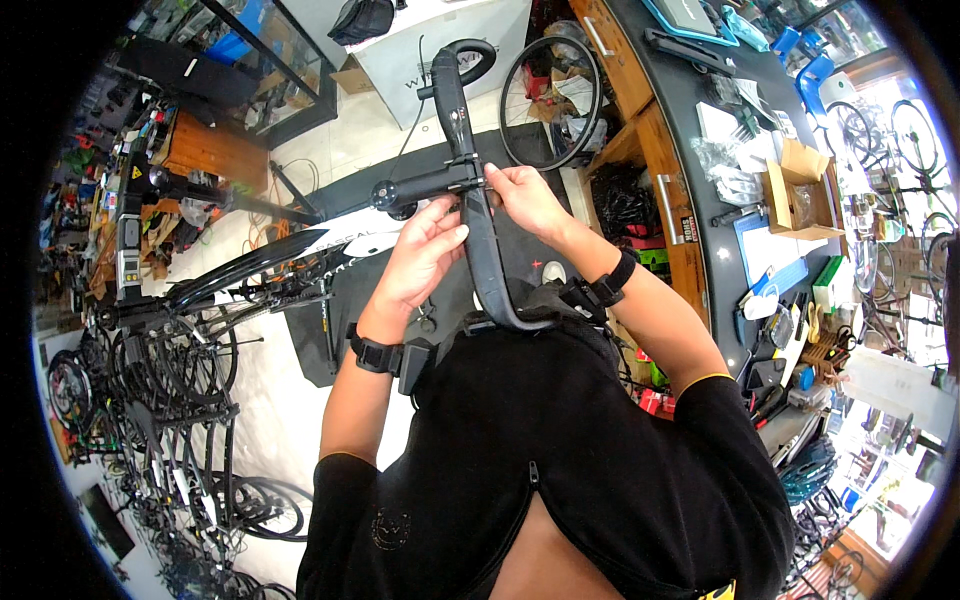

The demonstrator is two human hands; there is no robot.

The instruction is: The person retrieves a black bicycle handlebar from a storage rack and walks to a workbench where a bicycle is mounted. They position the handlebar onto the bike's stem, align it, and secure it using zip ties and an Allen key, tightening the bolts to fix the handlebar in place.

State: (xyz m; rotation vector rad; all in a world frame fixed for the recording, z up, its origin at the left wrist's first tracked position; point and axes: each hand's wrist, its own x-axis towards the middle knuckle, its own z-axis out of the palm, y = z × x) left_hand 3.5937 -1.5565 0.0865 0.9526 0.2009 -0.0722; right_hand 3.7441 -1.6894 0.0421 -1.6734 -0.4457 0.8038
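A black drop handlebar runs from the far middle toward my waist, its near curved end close to my body. Its middle is clamped in a black stem on a black and white bicycle frame. Beside the stem clamp, my right hand pinches the bar from the right, thumb and fingers pressed together. My left hand closes on the bar from the left, just under the stem; some of its fingertips are hidden behind the bar. Dark wrapping covers the near half of the bar.
A black-topped workbench with wooden drawers stands at the right, bearing an open cardboard box and tools. A loose wheel leans by it. A white box stands beyond the handlebar. Several bicycles line the left.
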